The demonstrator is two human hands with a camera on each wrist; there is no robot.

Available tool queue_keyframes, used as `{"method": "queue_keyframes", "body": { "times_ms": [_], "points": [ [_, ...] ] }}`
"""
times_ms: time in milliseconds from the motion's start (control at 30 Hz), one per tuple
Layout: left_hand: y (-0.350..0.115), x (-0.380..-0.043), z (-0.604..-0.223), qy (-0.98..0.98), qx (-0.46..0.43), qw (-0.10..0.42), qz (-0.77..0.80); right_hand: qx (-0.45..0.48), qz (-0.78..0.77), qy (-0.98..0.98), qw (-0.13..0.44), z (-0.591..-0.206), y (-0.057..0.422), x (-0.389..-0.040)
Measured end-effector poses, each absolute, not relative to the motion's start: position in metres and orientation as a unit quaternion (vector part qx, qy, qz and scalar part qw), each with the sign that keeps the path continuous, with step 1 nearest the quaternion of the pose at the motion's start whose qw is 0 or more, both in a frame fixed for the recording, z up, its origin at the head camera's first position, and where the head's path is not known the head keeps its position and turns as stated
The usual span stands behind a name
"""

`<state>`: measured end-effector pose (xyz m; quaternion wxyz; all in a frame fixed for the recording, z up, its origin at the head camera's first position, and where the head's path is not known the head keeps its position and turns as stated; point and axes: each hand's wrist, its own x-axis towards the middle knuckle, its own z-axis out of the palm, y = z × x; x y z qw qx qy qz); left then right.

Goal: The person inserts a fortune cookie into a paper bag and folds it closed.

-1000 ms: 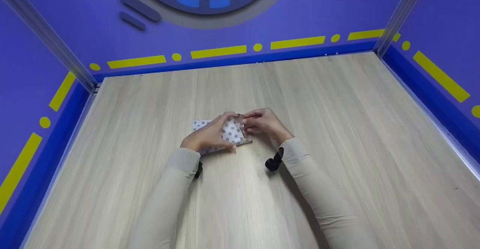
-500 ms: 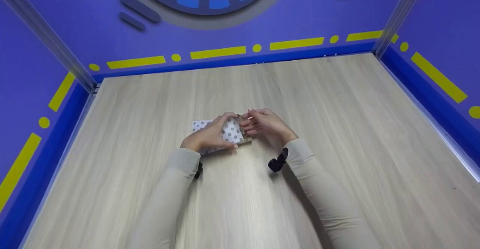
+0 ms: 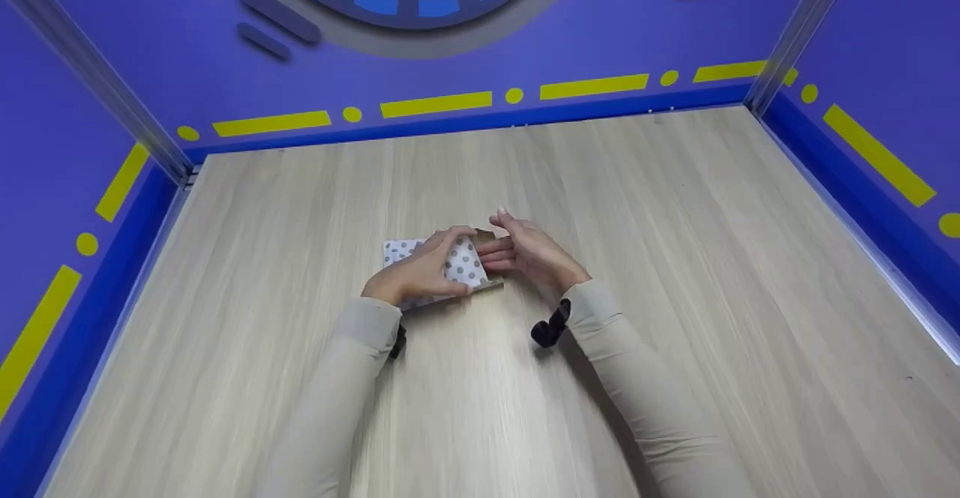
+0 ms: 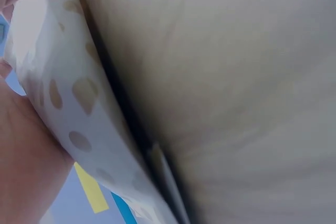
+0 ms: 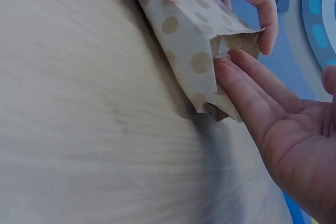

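A white paper package (image 3: 463, 264) with grey polka dots lies at the middle of the table. My left hand (image 3: 424, 269) grips it from above, thumb on the near edge and fingers over the far edge. The package's right end gapes in the right wrist view, with a brown paper inside (image 5: 245, 41) and a crumpled lower flap (image 5: 215, 110). My right hand (image 3: 536, 256) reaches into that end with straight fingers (image 5: 252, 95), thumb raised away from the paper. Whatever the paper covers is hidden. In the left wrist view, the dotted paper side (image 4: 79, 98) stands close over the table.
The light wood table (image 3: 637, 220) stretches around both hands. Purple-blue panels (image 3: 450, 70) with yellow marks stand along its back and sides. A black wrist camera (image 3: 551, 324) hangs under the right sleeve, low over the tabletop.
My right hand has gone from pinching the paper at the right end to straightened fingers pushed into it, thumb lifted. The left hand and package have barely moved.
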<state>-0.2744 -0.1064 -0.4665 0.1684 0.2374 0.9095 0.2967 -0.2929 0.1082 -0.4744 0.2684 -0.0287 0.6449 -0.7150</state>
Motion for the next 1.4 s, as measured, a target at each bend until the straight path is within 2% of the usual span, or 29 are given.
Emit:
{"method": "queue_keyframes", "body": {
  "times_ms": [533, 900, 1400],
  "points": [
    [-0.106, -0.273, -0.467, 0.909, 0.235, 0.158, 0.305, -0.056, -0.742, 0.598, 0.3, -0.476, 0.091, -0.296],
    [-0.106, -0.275, -0.469, 0.907, 0.234, 0.163, 0.309, -0.057, -0.702, 0.668, 0.24, -0.479, 0.099, -0.296],
    [-0.104, -0.27, -0.468, 0.918, 0.23, 0.163, 0.279, -0.04, -0.756, 0.596, 0.267, -0.481, 0.091, -0.295]
  ]
}}
